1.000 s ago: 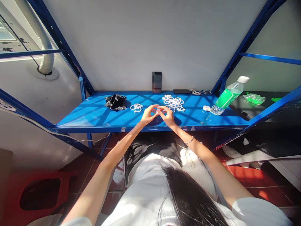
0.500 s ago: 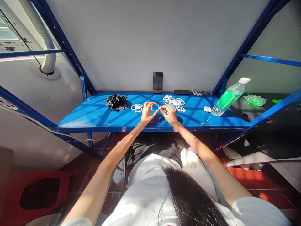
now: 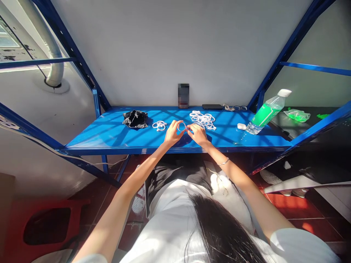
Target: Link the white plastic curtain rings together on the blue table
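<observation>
A white ring (image 3: 181,126) is held above the front of the blue table (image 3: 115,137) between both hands. My left hand (image 3: 172,132) grips its left side with thumb and fingers curved around it. My right hand (image 3: 196,133) pinches the ring's right edge; the fingers hide that part. Behind my right hand lies a tangled pile of white rings (image 3: 203,118). A smaller group of white rings (image 3: 159,125) rests to the left of my left hand.
A crumpled black plastic bag (image 3: 135,119) sits on the table's left. At the right stand a tilted-looking water bottle (image 3: 265,114) and a small white case (image 3: 241,126). Along the back are a dark upright device (image 3: 183,96), a black phone-like slab (image 3: 212,107) and cables (image 3: 233,108).
The ring appears slightly narrower and turned between my fingers. My right fingers have closed in a little on its right edge. The piles lie as before.
</observation>
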A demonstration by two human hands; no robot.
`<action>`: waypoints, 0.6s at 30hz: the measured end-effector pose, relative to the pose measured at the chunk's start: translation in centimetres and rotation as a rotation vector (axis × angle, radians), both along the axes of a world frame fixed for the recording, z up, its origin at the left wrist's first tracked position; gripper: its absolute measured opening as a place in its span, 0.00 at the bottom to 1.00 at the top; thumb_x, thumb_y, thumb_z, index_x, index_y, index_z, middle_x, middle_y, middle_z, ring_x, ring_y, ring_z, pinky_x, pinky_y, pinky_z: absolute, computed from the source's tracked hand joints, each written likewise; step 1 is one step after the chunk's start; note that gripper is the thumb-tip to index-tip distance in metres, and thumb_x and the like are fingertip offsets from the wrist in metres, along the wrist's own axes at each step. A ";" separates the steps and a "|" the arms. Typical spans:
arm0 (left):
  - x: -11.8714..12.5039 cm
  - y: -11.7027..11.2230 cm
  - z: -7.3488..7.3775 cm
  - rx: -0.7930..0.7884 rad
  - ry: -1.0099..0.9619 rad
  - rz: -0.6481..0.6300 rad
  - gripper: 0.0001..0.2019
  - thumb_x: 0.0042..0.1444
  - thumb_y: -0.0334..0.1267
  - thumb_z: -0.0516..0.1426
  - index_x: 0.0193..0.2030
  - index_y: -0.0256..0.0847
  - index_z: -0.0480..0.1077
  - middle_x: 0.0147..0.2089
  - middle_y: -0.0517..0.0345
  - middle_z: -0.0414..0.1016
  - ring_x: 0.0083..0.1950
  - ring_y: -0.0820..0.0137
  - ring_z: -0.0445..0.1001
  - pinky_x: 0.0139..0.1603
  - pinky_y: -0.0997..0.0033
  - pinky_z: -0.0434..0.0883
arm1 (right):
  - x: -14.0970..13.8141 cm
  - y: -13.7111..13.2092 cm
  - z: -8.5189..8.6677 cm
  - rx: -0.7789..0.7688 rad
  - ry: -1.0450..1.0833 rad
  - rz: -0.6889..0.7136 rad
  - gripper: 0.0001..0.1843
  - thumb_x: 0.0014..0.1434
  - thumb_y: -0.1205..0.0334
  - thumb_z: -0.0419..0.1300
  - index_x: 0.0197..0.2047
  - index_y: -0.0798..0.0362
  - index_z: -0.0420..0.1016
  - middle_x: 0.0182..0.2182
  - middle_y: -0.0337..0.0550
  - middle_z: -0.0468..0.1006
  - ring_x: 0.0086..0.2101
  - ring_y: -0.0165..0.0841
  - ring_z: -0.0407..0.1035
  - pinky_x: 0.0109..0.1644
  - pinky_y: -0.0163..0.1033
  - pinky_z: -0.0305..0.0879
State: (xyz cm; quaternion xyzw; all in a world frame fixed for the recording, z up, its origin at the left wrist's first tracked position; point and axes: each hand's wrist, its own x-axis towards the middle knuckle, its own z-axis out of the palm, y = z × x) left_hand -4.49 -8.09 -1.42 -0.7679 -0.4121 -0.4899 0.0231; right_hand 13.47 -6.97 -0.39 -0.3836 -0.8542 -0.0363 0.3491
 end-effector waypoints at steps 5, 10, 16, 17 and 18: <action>0.0 0.0 -0.1 -0.030 0.006 -0.012 0.18 0.59 0.43 0.58 0.54 0.41 0.64 0.42 0.54 0.68 0.34 0.73 0.68 0.29 0.76 0.67 | -0.1 0.1 -0.2 -0.014 -0.017 -0.023 0.11 0.65 0.63 0.54 0.44 0.55 0.77 0.40 0.49 0.80 0.42 0.40 0.73 0.44 0.43 0.68; 0.0 0.2 -0.1 -0.058 -0.027 -0.067 0.19 0.58 0.43 0.59 0.53 0.39 0.63 0.40 0.55 0.68 0.33 0.73 0.68 0.29 0.76 0.67 | -0.1 0.3 -0.6 -0.017 0.018 -0.008 0.11 0.66 0.63 0.53 0.43 0.53 0.77 0.39 0.47 0.80 0.41 0.39 0.73 0.43 0.42 0.69; 0.0 0.2 0.1 -0.065 -0.092 -0.144 0.21 0.58 0.46 0.58 0.55 0.39 0.63 0.38 0.56 0.68 0.33 0.73 0.68 0.28 0.77 0.68 | 0.0 0.4 -0.7 -0.005 0.029 0.003 0.12 0.66 0.62 0.53 0.41 0.53 0.78 0.39 0.47 0.80 0.41 0.39 0.73 0.45 0.41 0.68; 0.0 0.1 0.2 -0.063 -0.099 -0.152 0.22 0.58 0.47 0.58 0.55 0.39 0.63 0.38 0.55 0.69 0.34 0.73 0.68 0.28 0.77 0.68 | 0.0 0.3 -0.7 -0.008 0.033 -0.002 0.12 0.66 0.62 0.53 0.41 0.53 0.78 0.39 0.47 0.80 0.41 0.39 0.73 0.44 0.41 0.68; 0.0 0.1 0.2 -0.064 -0.104 -0.159 0.22 0.58 0.47 0.58 0.56 0.38 0.63 0.38 0.55 0.69 0.34 0.73 0.69 0.28 0.77 0.69 | 0.0 0.3 -0.6 -0.012 0.038 -0.008 0.12 0.66 0.61 0.53 0.41 0.53 0.78 0.39 0.47 0.80 0.41 0.39 0.73 0.44 0.41 0.68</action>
